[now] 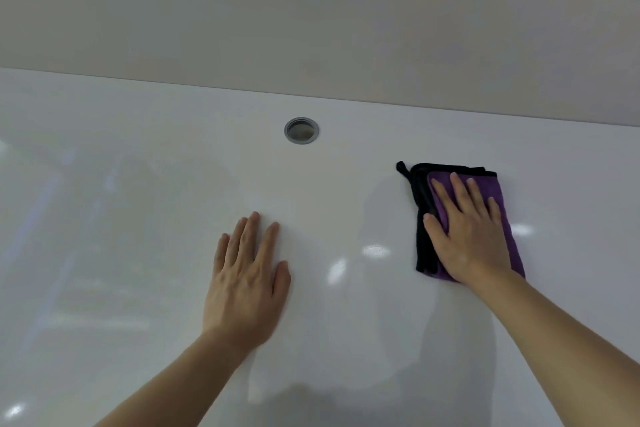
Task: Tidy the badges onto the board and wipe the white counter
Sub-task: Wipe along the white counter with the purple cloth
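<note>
The white counter [138,184] fills the lower view and meets a plain wall [311,10] at 12 o'clock. The right hand [464,232] lies flat with fingers spread on a folded purple cloth [502,208] with black trim, at 3 o'clock. The left hand [246,277] rests flat on bare counter at 6 o'clock, fingers straight, holding nothing. A round grey grommet [301,130] sits near the wall.
</note>
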A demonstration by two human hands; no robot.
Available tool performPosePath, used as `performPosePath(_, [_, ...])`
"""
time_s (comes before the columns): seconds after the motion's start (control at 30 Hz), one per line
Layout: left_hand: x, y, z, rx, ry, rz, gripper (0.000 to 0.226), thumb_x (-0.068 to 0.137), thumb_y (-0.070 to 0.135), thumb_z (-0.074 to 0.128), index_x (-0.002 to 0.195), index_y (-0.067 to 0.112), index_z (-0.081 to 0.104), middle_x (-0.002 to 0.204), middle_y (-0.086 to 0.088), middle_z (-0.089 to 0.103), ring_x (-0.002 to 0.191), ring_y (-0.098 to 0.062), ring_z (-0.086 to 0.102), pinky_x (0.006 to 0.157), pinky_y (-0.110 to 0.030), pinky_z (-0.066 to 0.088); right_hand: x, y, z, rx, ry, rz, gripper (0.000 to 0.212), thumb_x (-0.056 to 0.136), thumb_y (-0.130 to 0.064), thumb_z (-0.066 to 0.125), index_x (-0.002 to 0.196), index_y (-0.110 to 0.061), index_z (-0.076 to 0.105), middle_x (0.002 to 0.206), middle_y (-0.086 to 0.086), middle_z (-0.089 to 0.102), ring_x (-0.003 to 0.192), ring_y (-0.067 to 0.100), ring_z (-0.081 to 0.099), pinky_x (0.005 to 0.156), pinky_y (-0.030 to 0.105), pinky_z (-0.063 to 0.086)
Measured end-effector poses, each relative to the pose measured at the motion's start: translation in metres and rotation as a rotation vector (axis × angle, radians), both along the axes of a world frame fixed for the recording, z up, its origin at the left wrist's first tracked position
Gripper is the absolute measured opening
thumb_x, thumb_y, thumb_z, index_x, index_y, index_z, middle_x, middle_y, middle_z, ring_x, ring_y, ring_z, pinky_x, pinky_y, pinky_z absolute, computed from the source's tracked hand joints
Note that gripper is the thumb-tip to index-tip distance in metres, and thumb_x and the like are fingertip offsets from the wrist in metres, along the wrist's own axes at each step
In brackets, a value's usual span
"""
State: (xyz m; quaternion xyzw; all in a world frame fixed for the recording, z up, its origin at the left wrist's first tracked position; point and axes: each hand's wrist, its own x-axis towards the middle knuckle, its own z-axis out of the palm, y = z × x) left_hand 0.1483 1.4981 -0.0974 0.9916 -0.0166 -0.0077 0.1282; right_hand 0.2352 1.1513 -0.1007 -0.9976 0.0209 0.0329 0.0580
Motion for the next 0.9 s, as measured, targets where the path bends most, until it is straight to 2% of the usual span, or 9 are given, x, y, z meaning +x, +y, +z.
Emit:
performPosePath(0.33, [0.001, 0.0, -0.001, -0.035, -0.011, 0.018, 0.066, 0.098, 0.045, 0.018, 0.16, 0.022, 0.026, 0.169, -0.007, 0.014, 0.157, -0.02, 0.003, 0.127, -0.04, -0.003, -0.088, 0.114, 0.005, 0.048, 0.022, 0.217, 0.068, 0.1, -0.06, 0.021, 0.163, -0.036, 0.009, 0.173, -0.003, -0.001, 0.159, 0.019, -0.007, 0.129, 0.05, 0.004])
performPosePath(0.53, [0.0, 0.003, -0.008, -0.071, -0.036, 0.017, 0.062, 0.1, 0.038, 0.011, 0.157, 0.023, 0.03, 0.168, -0.008, 0.019, 0.156, -0.021, 0.006, 0.127, -0.04, 0.0, -0.149, 0.18, -0.002, 0.102, -0.028, 0.242, 0.067, 0.101, -0.056, 0.031, 0.163, -0.032, 0.022, 0.173, 0.002, 0.013, 0.16, 0.023, 0.003, 0.127, 0.055, 0.014])
performPosePath(0.67, [-0.001, 0.004, -0.007, -0.081, -0.047, 0.011, 0.064, 0.098, 0.037, 0.009, 0.155, 0.022, 0.034, 0.167, -0.008, 0.022, 0.156, -0.022, 0.01, 0.127, -0.042, 0.004, -0.159, 0.177, -0.001, 0.11, -0.027, 0.252, 0.065, 0.103, -0.056, 0.027, 0.163, -0.032, 0.022, 0.173, 0.001, 0.01, 0.16, 0.021, 0.0, 0.128, 0.053, 0.012])
performPosePath(0.9, [-0.006, 0.004, -0.004, -0.077, -0.063, 0.012, 0.062, 0.097, 0.046, 0.028, 0.152, 0.02, 0.042, 0.164, -0.01, 0.03, 0.153, -0.026, 0.02, 0.126, -0.044, 0.011, -0.169, 0.128, -0.003, 0.112, -0.025, 0.243, 0.066, 0.103, -0.058, 0.029, 0.164, -0.035, 0.018, 0.173, -0.004, 0.006, 0.16, 0.016, -0.001, 0.128, 0.047, 0.006])
